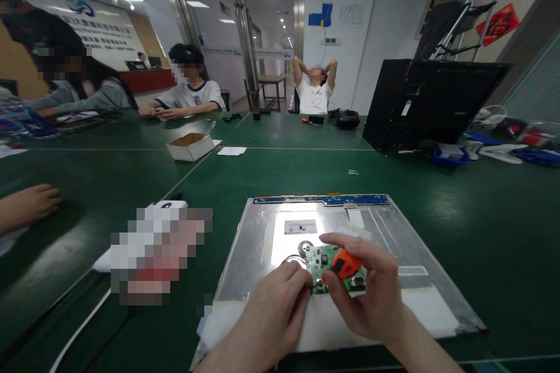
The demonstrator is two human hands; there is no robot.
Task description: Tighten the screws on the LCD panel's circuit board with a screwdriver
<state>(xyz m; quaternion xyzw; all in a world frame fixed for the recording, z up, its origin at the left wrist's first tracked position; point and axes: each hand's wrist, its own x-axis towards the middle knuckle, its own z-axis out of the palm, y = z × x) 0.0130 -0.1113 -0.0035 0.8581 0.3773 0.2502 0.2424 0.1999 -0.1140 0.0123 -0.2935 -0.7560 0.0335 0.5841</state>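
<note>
A small green circuit board (pixel 324 259) lies over the metal back of a flat display panel (pixel 249 245). My right hand (pixel 376 285) grips an orange and black screwdriver (pixel 347 264) above the board, its dark shaft pointing left and down toward the board's lower left corner. My left hand (pixel 280 297) is closed at that corner, fingertips pressed together against the board's edge; the exact pinch is partly hidden. Thin wires (pixel 292 257) curve beside the left fingers. A blue circuit strip (pixel 301 200) runs along the panel's far edge, with a pale ribbon cable (pixel 354 217) coming from it.
Left of the panel lie a white device (pixel 175 205) with cables and a blurred-out item. Another person's hand (pixel 35 207) rests at far left. Farther back are a white box (pixel 190 147), a paper (pixel 231 151) and a black monitor-like casing (pixel 433 105). Several people sit around the green table.
</note>
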